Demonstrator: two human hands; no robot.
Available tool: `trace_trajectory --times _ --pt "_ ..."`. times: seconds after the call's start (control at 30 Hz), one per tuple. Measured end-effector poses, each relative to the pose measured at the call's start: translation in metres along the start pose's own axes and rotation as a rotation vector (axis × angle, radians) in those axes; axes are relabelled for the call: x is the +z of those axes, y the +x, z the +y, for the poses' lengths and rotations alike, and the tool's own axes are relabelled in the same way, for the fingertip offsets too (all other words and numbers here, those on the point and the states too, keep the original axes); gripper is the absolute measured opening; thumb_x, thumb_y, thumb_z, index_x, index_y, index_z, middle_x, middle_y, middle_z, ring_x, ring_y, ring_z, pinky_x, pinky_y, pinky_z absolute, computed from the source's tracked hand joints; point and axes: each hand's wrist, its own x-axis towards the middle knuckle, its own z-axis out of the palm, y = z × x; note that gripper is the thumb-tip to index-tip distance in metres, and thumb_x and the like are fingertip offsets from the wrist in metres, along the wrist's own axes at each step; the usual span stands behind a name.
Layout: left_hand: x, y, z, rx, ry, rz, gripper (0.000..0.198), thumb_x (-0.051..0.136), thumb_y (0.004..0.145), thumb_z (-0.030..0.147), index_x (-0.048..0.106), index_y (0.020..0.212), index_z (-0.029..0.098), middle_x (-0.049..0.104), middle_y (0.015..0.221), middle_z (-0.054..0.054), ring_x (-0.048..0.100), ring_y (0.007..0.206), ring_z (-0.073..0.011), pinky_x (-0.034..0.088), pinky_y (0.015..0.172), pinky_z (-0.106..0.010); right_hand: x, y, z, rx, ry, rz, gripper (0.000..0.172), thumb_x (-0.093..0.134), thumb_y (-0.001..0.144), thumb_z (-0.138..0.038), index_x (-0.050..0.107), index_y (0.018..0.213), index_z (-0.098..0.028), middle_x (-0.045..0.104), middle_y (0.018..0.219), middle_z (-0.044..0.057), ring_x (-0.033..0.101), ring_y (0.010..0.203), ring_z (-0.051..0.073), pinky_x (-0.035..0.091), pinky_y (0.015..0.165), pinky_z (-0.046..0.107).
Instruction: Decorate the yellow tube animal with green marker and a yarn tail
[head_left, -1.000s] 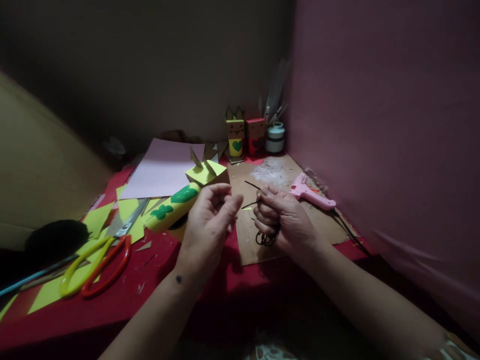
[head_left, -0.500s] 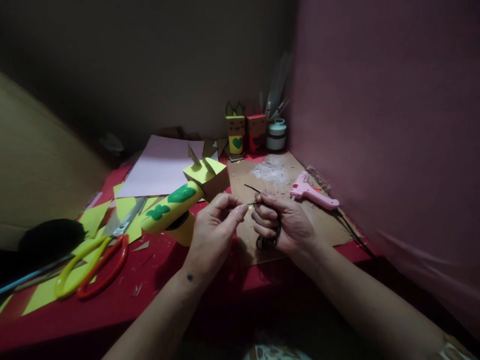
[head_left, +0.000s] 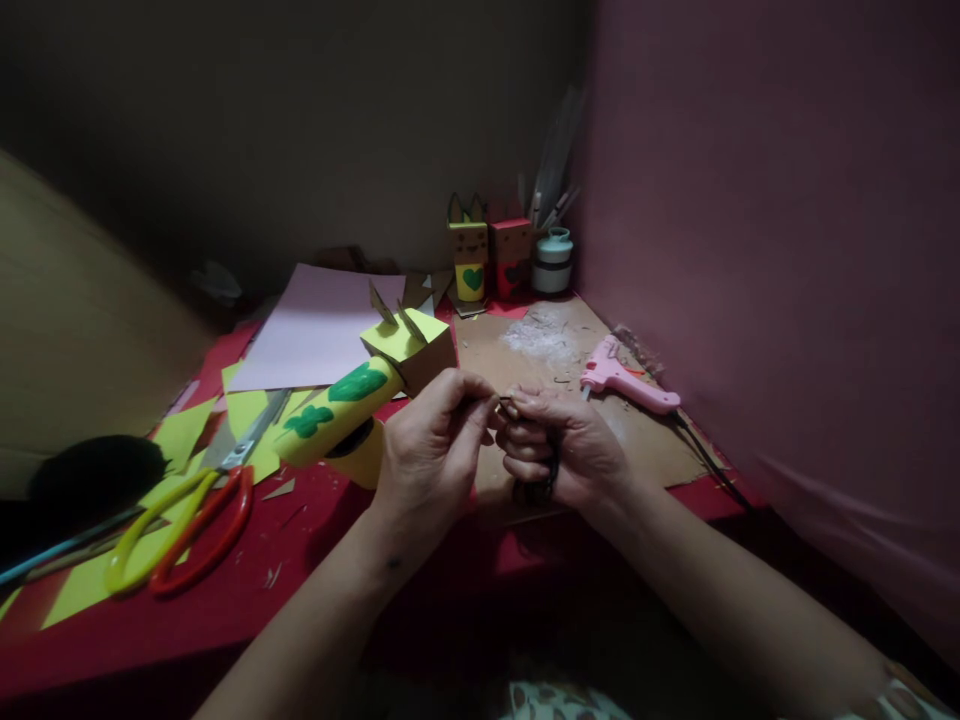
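Between my fingertips runs a thin dark cord (head_left: pixel 505 400), whose loose coil (head_left: pixel 540 488) hangs under my closed right palm. My left hand (head_left: pixel 433 440) pinches the cord's end between thumb and forefinger. Curled fingers of my right hand (head_left: pixel 566 440) grip the rest, with thumb and forefinger pressed together close to the left fingertips. Just beyond my left hand a yellow paper-tube figure (head_left: pixel 352 395) leans at a slant, with green painted shapes and a box head (head_left: pixel 411 340) bearing cardboard ears. My hands hide part of the cord.
Scissors (head_left: pixel 240 455) lie at left among yellow paper scraps (head_left: pixel 184 435). A pink glue gun (head_left: pixel 622 380) rests at the right of a cardboard sheet (head_left: pixel 487 345). Behind stand a yellow figure (head_left: pixel 470 255), a red figure (head_left: pixel 511 250) and a jar (head_left: pixel 553 262). Pink paper (head_left: pixel 307 330) lies at back left.
My hands have come closer together, and the left fingertips now meet the right ones at the cord. The free end that stuck up above the right hand no longer shows there.
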Motion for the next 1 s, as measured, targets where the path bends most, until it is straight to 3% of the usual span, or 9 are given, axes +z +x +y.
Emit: trace_trajectory --times 0.33,0.53,0.67,0.87,1.0 --pt "0.0 0.003 0.001 -0.006 0.082 0.001 0.015 0.057 0.087 0.006 0.06 0.082 0.02 0.059 0.073 0.005 0.054 0.066 -0.0059 0.044 0.061 -0.016 0.005 -0.002 0.0 0.055 -0.126 0.024 0.029 0.061 0.078 -0.02 0.037 0.063 -0.021 0.025 0.05 -0.011 0.01 0.044 0.004 0.012 0.038 0.017" --pt "-0.007 0.011 0.012 -0.316 -0.102 -0.128 0.014 0.056 0.089 0.015 0.06 0.076 0.019 0.05 0.051 0.008 0.043 0.039 -0.0047 0.036 0.04 -0.017 0.007 -0.003 0.001 0.075 -0.184 0.033 0.023 0.06 0.076 -0.022 0.039 0.065 -0.022 0.028 0.048 -0.011 0.012 0.042 0.004 0.012 0.038 0.017" --pt "-0.012 0.018 0.016 -0.453 -0.156 -0.209 0.015 0.062 0.086 0.023 0.061 0.072 0.018 0.051 0.044 0.007 0.043 0.033 -0.0056 0.031 0.033 -0.017 0.008 -0.004 0.002 0.044 -0.226 0.037 0.023 0.063 0.075 -0.023 0.042 0.066 -0.021 0.031 0.047 -0.012 0.015 0.041 0.004 0.013 0.038 0.017" --pt "-0.015 0.019 0.011 -0.665 -0.353 -0.2 0.023 0.073 0.078 0.031 0.058 0.065 0.019 0.051 0.041 0.005 0.041 0.03 -0.0073 0.027 0.029 -0.017 0.006 -0.006 0.006 0.023 -0.292 -0.053 0.013 0.067 0.085 -0.03 0.059 0.082 -0.02 0.029 0.048 -0.013 0.015 0.041 0.004 0.016 0.037 0.015" --pt "-0.015 0.018 0.004 -0.723 -0.44 -0.206 0.029 0.073 0.079 0.037 0.057 0.063 0.019 0.047 0.039 0.005 0.036 0.028 -0.0063 0.025 0.028 -0.017 0.007 -0.006 0.008 0.03 -0.267 -0.061 0.009 0.062 0.085 -0.023 0.057 0.078 -0.02 0.031 0.048 -0.012 0.017 0.041 0.004 0.017 0.037 0.016"
